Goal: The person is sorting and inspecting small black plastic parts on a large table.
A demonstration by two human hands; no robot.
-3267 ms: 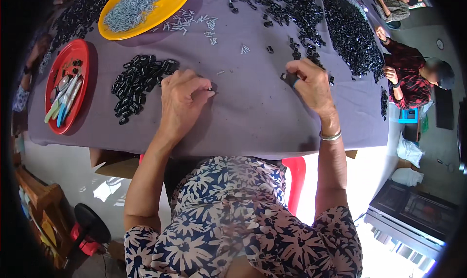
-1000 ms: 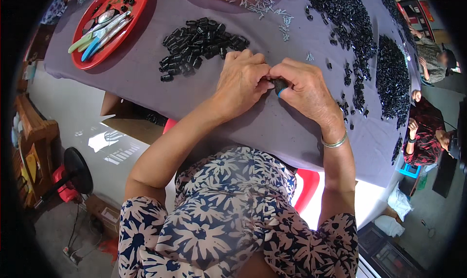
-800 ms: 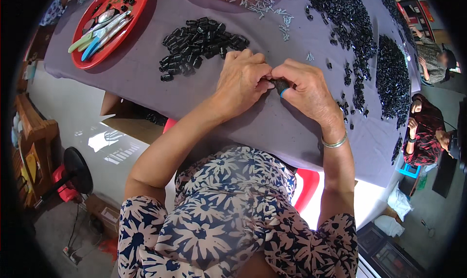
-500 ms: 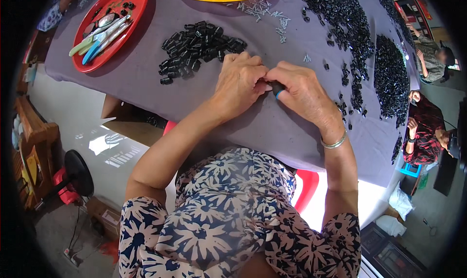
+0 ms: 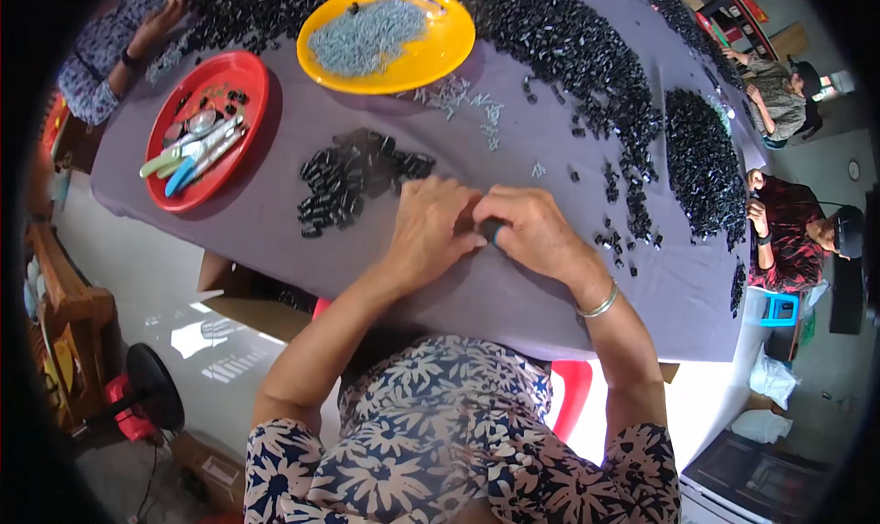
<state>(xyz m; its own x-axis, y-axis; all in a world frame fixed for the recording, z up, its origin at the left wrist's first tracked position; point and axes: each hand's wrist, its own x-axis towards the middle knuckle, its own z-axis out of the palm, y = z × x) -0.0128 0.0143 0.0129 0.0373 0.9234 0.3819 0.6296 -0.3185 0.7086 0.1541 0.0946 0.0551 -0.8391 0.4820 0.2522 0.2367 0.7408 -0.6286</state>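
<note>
My left hand (image 5: 427, 223) and my right hand (image 5: 533, 233) meet above the purple-grey tablecloth (image 5: 440, 299), fingertips pinched together. Whatever lies between them is too small and covered to make out. A dark sleeve with a blue edge (image 5: 492, 231) shows at my right thumb; I cannot tell if it is worn or held. Just beyond my left hand lies a heap of short black cylindrical parts (image 5: 335, 189). Thin grey screw-like pins (image 5: 490, 113) are scattered past my fingers, close to a yellow plate (image 5: 454, 43) heaped with more of them.
A red tray (image 5: 260, 88) at the left holds green- and blue-handled tools (image 5: 188, 162). Black parts spread across the far side (image 5: 577, 61) and right (image 5: 701, 157). Other people sit at the far left (image 5: 115, 52) and right (image 5: 793, 231). A black fan (image 5: 156, 386) stands on the floor.
The view has tilted, so the table sits lower and more of its far side shows. My hands stay together in much the same pinch, slightly shifted against each other.
</note>
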